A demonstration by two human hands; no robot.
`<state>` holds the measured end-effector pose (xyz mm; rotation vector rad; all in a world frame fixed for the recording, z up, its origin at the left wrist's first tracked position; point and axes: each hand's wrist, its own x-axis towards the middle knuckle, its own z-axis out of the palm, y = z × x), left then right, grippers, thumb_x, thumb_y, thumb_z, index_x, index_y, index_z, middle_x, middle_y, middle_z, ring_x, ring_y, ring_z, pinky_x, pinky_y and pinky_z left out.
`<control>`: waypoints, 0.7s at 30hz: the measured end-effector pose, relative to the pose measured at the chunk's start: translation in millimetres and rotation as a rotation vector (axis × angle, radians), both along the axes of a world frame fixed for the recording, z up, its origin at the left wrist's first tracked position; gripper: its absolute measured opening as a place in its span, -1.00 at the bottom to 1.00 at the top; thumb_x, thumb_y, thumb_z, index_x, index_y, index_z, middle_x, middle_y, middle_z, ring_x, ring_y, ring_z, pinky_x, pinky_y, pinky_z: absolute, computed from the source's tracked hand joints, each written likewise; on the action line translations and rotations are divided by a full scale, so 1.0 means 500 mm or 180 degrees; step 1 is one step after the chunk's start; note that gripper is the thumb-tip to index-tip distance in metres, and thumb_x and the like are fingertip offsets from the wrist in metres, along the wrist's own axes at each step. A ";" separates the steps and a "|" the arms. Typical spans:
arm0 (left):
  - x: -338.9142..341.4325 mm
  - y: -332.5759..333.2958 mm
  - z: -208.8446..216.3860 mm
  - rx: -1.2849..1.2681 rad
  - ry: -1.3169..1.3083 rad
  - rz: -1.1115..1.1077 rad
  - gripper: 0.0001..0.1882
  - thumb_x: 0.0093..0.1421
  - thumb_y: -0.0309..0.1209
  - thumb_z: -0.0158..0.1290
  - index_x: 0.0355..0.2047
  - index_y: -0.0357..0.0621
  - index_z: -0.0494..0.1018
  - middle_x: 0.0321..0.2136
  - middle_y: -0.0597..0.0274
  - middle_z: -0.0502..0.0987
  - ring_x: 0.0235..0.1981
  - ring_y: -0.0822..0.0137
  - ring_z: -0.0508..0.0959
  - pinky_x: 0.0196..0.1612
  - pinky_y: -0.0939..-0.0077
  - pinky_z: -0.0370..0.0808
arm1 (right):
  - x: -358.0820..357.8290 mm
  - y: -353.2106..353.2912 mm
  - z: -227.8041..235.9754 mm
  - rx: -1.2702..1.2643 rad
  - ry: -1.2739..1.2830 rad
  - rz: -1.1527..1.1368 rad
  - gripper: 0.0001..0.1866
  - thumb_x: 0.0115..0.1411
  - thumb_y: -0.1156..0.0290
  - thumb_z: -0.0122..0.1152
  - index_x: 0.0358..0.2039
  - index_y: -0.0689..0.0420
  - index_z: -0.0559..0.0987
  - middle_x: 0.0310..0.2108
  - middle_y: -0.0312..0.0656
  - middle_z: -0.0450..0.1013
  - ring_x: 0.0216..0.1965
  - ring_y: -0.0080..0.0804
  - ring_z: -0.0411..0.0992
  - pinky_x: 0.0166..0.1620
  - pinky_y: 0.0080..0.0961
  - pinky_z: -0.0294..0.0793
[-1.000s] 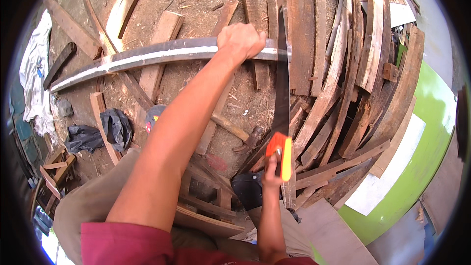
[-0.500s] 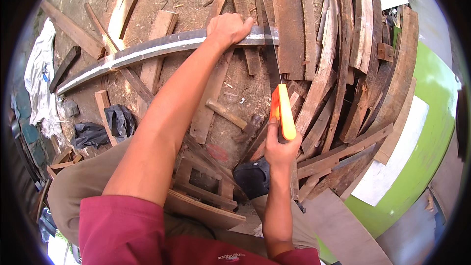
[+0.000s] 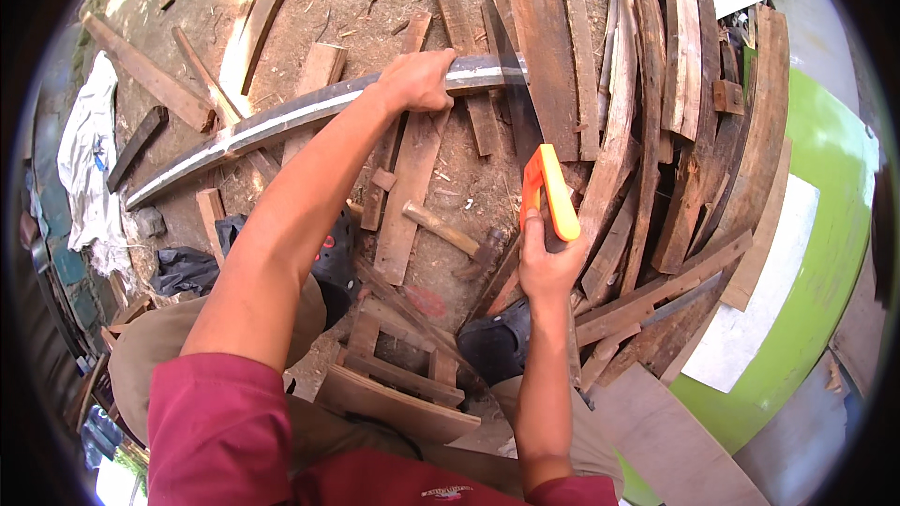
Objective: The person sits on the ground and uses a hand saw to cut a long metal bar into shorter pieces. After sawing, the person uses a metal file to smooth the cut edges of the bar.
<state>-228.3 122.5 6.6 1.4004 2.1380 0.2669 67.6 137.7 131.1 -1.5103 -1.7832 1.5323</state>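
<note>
A long dark wooden beam [image 3: 323, 105] with a white stripe along its side lies across other boards. My left hand [image 3: 419, 81] is closed over it near its right end, pressing from above. My right hand [image 3: 548, 267] is wrapped round the orange and yellow handle of a handsaw [image 3: 560, 195]. The saw's thin dark blade reaches away from me and crosses the beam close to its right end. How deep the teeth sit in the wood cannot be seen. A hammer [image 3: 442, 229] with a wooden handle lies on the ground between my arms.
Stacked old planks [image 3: 656, 131] crowd the right side, beside a green and white panel [image 3: 830, 211]. A small wooden frame [image 3: 403, 370] stands before me. My dark shoes [image 3: 497, 342] are close by. White cloth [image 3: 89, 155] and black plastic [image 3: 178, 272] lie left.
My right hand has pushed the saw forward, away from me. My left hand stays on the beam, slightly further from its end. The view has shifted a little, and my left shoe now shows.
</note>
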 end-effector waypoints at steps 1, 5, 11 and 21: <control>-0.008 0.006 0.007 -0.0164 -0.0074 -0.0007 -0.42 -0.05 -0.22 0.35 -0.10 -0.26 0.40 -0.18 -0.17 0.61 -0.06 -0.17 0.59 -0.02 0.02 0.53 | 0.002 0.002 0.006 -0.0130 0.0008 0.0019 -0.87 0.26 0.50 0.27 -0.34 0.34 0.64 -0.57 -0.35 0.49 -0.48 -0.66 0.42 -0.41 -0.55 0.39; 0.030 0.001 0.031 -0.0440 -0.0113 0.0046 -0.51 -0.08 -0.38 0.25 -0.12 -0.28 0.42 -0.20 -0.21 0.62 -0.08 -0.19 0.60 -0.02 0.00 0.53 | -0.005 -0.036 0.090 -0.0062 -0.0211 0.0245 -0.82 0.28 0.44 0.29 -0.31 0.34 0.63 -0.57 -0.28 0.51 -0.49 -0.61 0.45 -0.39 -0.47 0.42; 0.024 0.020 0.050 -0.0771 -0.0131 0.0027 -0.44 -0.04 -0.37 0.16 0.03 -0.23 0.46 -0.13 -0.18 0.64 -0.04 -0.11 0.63 0.03 0.09 0.57 | -0.048 -0.024 0.104 -0.0057 -0.0544 0.0498 -0.81 0.28 0.44 0.29 -0.38 0.34 0.62 -0.64 -0.24 0.47 -0.54 -0.58 0.43 -0.42 -0.42 0.40; 0.030 0.009 0.051 -0.0788 -0.0136 0.0039 -0.47 -0.01 -0.41 0.10 0.05 -0.20 0.48 -0.12 -0.13 0.65 -0.03 -0.05 0.64 0.03 0.14 0.58 | 0.083 -0.106 0.180 -0.0095 -0.0463 0.0225 -0.92 0.33 0.53 0.21 -0.31 0.26 0.56 -0.61 -0.43 0.39 -0.66 -0.74 0.28 -0.58 -0.70 0.20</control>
